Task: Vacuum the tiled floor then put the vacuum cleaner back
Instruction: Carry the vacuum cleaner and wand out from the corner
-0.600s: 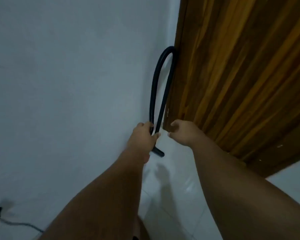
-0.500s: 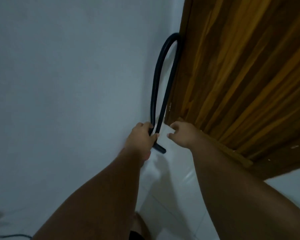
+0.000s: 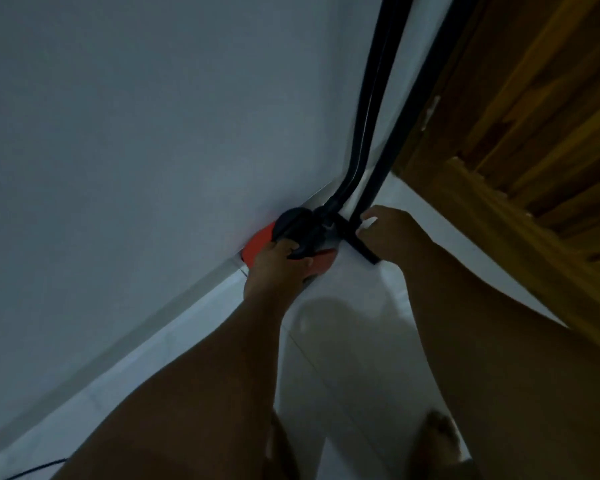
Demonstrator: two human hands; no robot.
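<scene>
A small red and black vacuum cleaner [image 3: 257, 245] sits on the white tiled floor [image 3: 354, 341] against the wall's base, in the corner by the wooden door. My left hand [image 3: 278, 268] rests on top of it, fingers curled over its black handle. The black hose [image 3: 364, 105] rises from the body up along the wall and out of the top of the view. A second black tube [image 3: 392, 133] comes down beside it and ends in a flat nozzle on the floor. My right hand [image 3: 392, 233] pinches that tube just above the nozzle.
A white wall [image 3: 153, 133] fills the left. A brown wooden door [image 3: 534, 116] stands on the right, close to the tube. My bare feet [image 3: 433, 441] are on the tiles below. A thin black cable [image 3: 39, 467] lies at the lower left edge.
The view has dropped toward the floor, so the vacuum's red body now shows. My left hand went from the hose to the vacuum's handle. My right hand closed on the tube by the nozzle.
</scene>
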